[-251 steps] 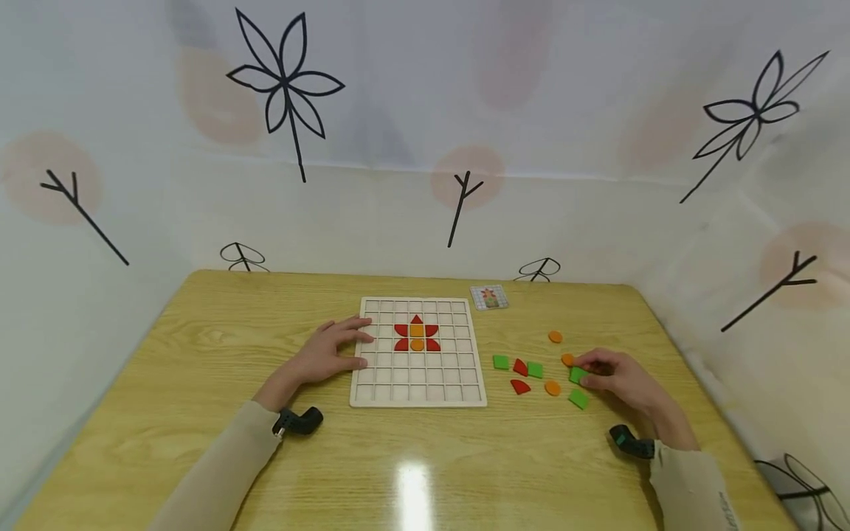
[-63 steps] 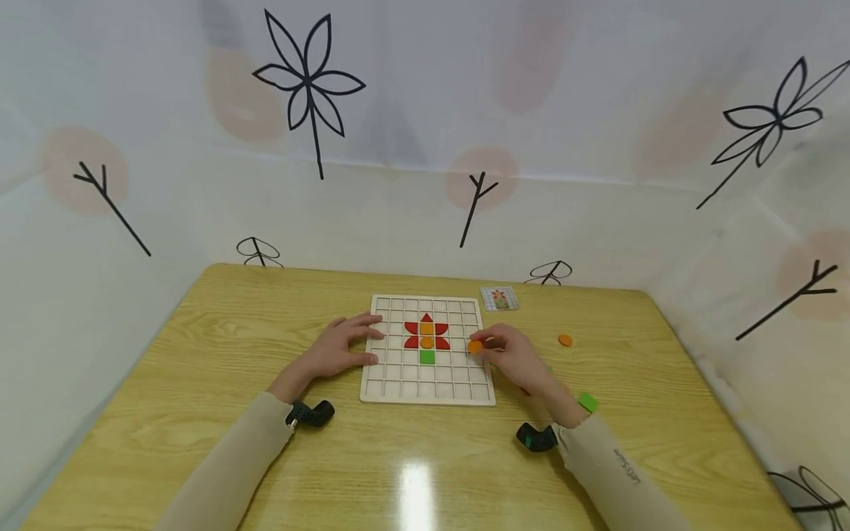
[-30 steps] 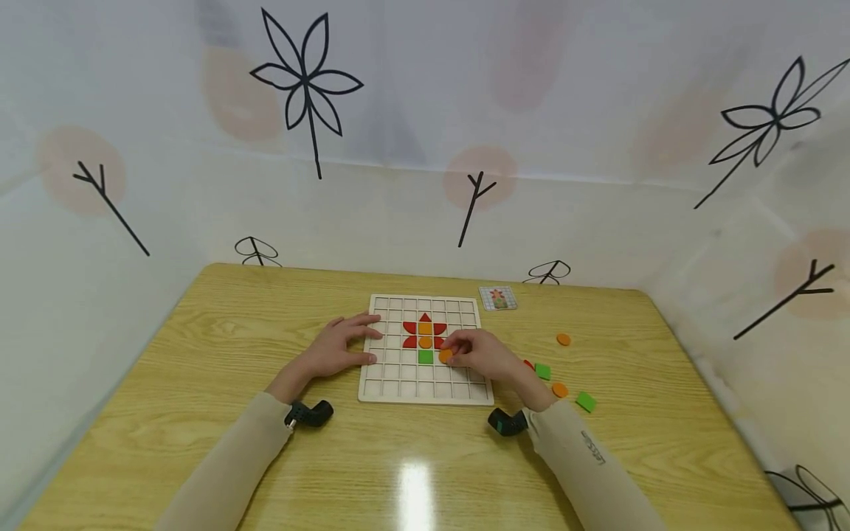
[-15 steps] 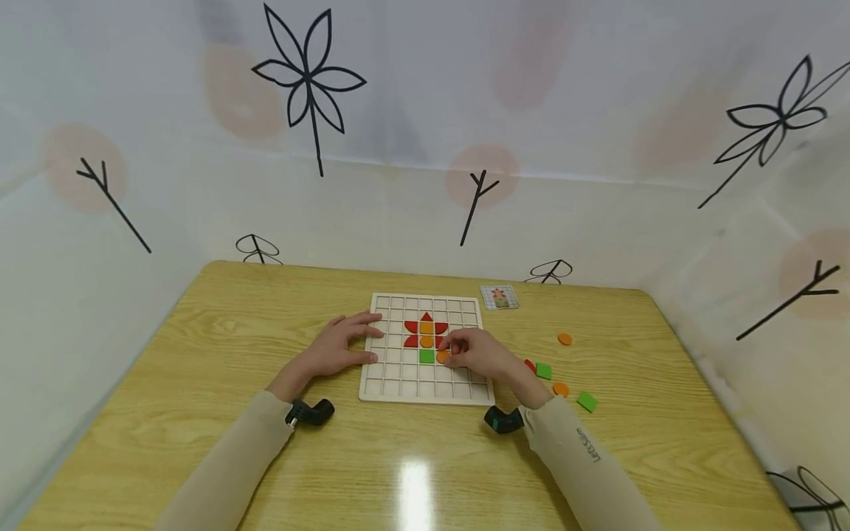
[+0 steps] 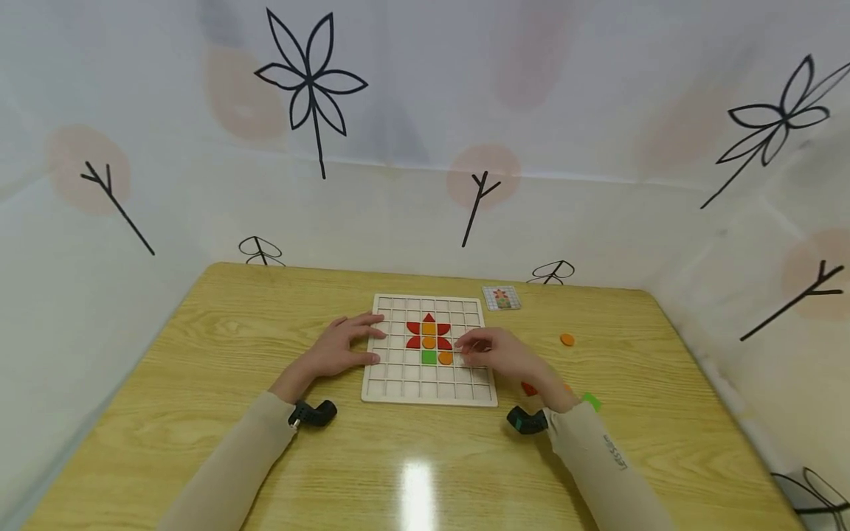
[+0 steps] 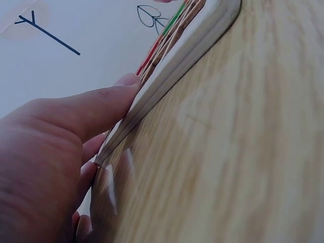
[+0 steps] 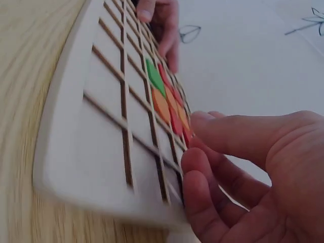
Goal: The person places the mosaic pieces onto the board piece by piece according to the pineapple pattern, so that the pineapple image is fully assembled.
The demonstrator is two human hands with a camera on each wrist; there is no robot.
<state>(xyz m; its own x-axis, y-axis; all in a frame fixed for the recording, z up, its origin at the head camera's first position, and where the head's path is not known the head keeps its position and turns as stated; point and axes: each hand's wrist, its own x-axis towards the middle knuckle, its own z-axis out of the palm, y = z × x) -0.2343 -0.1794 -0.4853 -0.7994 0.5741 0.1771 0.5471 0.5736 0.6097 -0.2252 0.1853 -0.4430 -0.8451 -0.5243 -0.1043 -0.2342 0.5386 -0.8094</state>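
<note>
A white gridded board lies on the table. On it, red pieces surround an orange square and an orange disc. Below these sits a green square, and a second orange disc lies in the cell to its right. My left hand rests on the board's left edge, fingers spread, its thumb at the rim in the left wrist view. Just right of the second disc, my right hand hovers over the board with loosely bent fingers and nothing visible between them.
A small pattern card lies behind the board's right corner. To the right are a loose orange disc, a red piece and a green square, partly covered by the right arm. A patterned cloth stands behind the table.
A green square and then an orange disc have come from the right onto the board. My right hand has let go of the disc and drawn back rightward. My left hand stays on the edge.
</note>
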